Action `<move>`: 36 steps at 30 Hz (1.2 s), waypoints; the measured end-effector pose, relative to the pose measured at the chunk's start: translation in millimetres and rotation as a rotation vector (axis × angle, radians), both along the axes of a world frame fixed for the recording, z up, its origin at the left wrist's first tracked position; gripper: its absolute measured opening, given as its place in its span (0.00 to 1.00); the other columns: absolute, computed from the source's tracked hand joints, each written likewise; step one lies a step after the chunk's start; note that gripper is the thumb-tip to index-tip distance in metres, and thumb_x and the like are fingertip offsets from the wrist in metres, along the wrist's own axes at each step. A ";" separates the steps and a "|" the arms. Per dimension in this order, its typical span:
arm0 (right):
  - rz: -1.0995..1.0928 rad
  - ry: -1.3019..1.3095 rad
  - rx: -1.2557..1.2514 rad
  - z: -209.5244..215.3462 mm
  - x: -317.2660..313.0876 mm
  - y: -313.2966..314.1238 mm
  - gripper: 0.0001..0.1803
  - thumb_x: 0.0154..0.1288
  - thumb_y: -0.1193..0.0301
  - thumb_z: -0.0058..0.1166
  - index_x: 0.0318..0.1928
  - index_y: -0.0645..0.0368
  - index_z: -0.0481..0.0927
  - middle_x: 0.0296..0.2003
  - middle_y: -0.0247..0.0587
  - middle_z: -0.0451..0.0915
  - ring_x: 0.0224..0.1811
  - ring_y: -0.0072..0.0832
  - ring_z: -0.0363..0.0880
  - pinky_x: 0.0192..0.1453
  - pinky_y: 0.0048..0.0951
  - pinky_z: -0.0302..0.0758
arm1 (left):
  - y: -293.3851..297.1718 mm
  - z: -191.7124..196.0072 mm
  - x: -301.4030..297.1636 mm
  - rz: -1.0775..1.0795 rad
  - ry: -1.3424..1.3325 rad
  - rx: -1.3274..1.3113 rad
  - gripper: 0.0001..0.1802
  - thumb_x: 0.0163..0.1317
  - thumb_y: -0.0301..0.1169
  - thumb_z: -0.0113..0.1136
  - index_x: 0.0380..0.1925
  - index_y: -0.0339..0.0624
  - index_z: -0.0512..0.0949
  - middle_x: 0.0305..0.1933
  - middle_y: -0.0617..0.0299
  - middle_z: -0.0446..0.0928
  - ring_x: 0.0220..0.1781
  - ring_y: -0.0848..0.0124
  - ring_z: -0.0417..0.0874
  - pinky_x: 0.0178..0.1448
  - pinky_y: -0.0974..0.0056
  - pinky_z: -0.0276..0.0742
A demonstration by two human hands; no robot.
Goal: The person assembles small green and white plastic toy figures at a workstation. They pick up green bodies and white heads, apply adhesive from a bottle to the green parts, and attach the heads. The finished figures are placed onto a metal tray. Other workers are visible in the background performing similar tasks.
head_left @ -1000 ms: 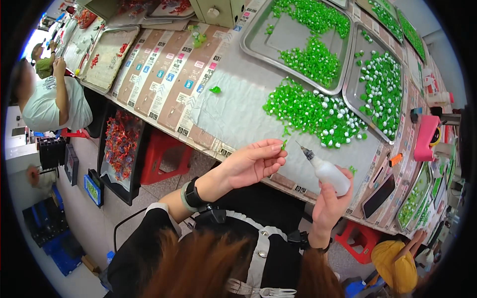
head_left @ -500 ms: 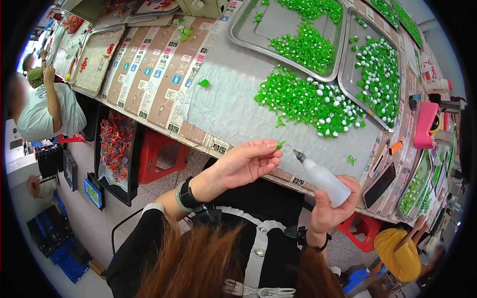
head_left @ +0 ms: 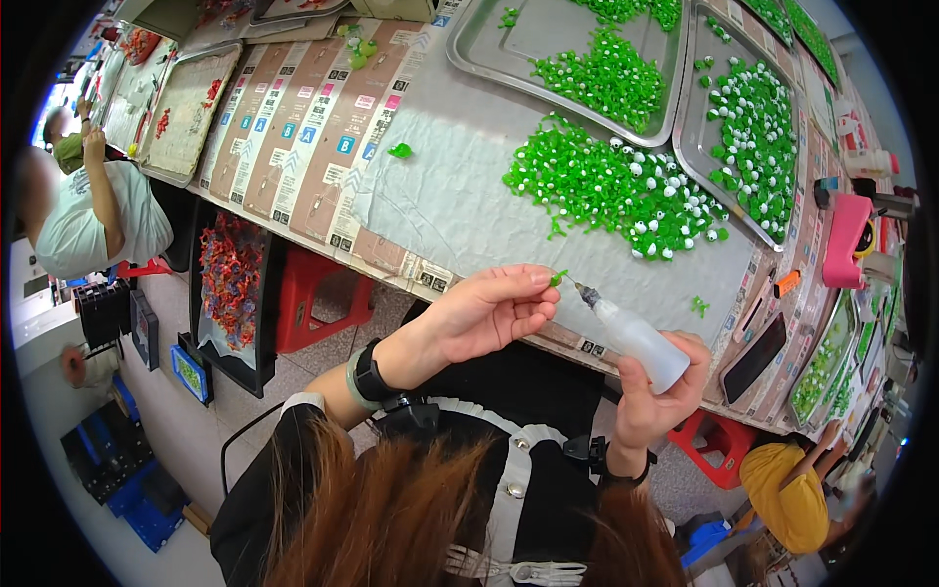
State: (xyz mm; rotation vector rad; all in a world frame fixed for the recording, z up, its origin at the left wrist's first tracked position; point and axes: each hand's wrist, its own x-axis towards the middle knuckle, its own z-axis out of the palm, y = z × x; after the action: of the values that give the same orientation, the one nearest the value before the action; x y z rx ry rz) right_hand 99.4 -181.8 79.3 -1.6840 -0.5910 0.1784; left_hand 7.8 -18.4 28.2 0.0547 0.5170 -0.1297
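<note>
Between the thumb and finger of my left hand (head_left: pixel 496 311) is a small green plastic piece (head_left: pixel 558 279), pinched just above the table's near edge. My right hand (head_left: pixel 657 391) grips a white squeeze bottle (head_left: pixel 641 344), tilted so its thin needle tip (head_left: pixel 585 292) points at the green piece. Whether the tip touches the piece I cannot tell. Beyond my hands, a heap of small green pieces (head_left: pixel 567 176) lies on a pale sheet (head_left: pixel 430 186), with white ball-shaped parts (head_left: pixel 675 201) mixed in on its right side.
Metal trays (head_left: pixel 489 59) holding more green pieces stand behind the heap. To the right lie a dark phone (head_left: pixel 753 359), an orange-handled tool (head_left: pixel 787 284) and a pink tape dispenser (head_left: pixel 847 240). One green piece (head_left: pixel 400 150) sits apart. People work at both sides, one in yellow (head_left: pixel 782 497).
Both hands keep their grips on the green piece and the bottle. The left hand has risen slightly with the piece, and the view has shifted a little.
</note>
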 end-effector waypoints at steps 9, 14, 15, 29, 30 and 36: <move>-0.135 0.059 0.112 0.8 -2.5 -0.1 0.23 0.40 0.64 0.62 0.33 0.62 0.66 0.28 0.37 0.67 0.30 0.23 0.63 0.36 0.21 0.61 | -2.5 0.9 2.6 0.072 -0.044 0.212 0.07 0.54 0.22 0.48 0.35 0.40 0.70 0.36 0.59 0.72 0.39 0.72 0.75 0.41 0.72 0.74; -0.088 0.029 0.080 4.7 -1.9 -0.9 0.21 0.41 0.66 0.61 0.33 0.62 0.65 0.27 0.36 0.67 0.29 0.22 0.62 0.35 0.20 0.60 | -3.0 6.5 3.3 0.088 -0.038 0.225 0.07 0.54 0.21 0.48 0.34 0.39 0.69 0.36 0.58 0.72 0.39 0.71 0.75 0.41 0.72 0.74; -0.076 0.029 0.076 4.2 -1.8 -0.8 0.21 0.41 0.66 0.61 0.33 0.62 0.65 0.27 0.36 0.67 0.29 0.22 0.62 0.35 0.20 0.60 | -2.5 6.2 3.2 0.092 -0.039 0.231 0.07 0.54 0.21 0.48 0.34 0.39 0.69 0.36 0.58 0.72 0.39 0.71 0.75 0.41 0.72 0.74; -0.075 0.024 0.052 8.8 -6.5 3.5 0.17 0.40 0.70 0.57 0.29 0.63 0.65 0.26 0.37 0.63 0.30 0.23 0.60 0.36 0.20 0.58 | -3.6 7.1 1.1 0.080 -0.036 0.209 0.07 0.54 0.21 0.48 0.34 0.38 0.69 0.36 0.57 0.72 0.38 0.71 0.75 0.42 0.72 0.74; -0.076 0.022 0.046 9.1 -6.6 4.7 0.17 0.40 0.69 0.57 0.29 0.63 0.65 0.26 0.37 0.63 0.30 0.23 0.60 0.36 0.20 0.58 | -2.8 7.8 1.4 0.079 -0.039 0.206 0.07 0.54 0.21 0.48 0.34 0.38 0.69 0.36 0.57 0.72 0.38 0.71 0.75 0.42 0.72 0.74; -0.036 0.013 0.012 5.8 -5.9 2.5 0.18 0.40 0.69 0.58 0.30 0.63 0.65 0.26 0.36 0.63 0.29 0.22 0.60 0.36 0.20 0.58 | -3.7 7.1 0.9 0.071 -0.040 0.212 0.07 0.54 0.21 0.48 0.34 0.38 0.69 0.36 0.57 0.72 0.38 0.71 0.75 0.42 0.72 0.74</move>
State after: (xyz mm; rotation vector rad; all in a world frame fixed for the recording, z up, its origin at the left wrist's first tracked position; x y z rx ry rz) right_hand 93.4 -179.3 85.1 -1.6791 -0.5511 0.1595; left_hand 8.7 -22.1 35.3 0.2449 0.4908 -0.0040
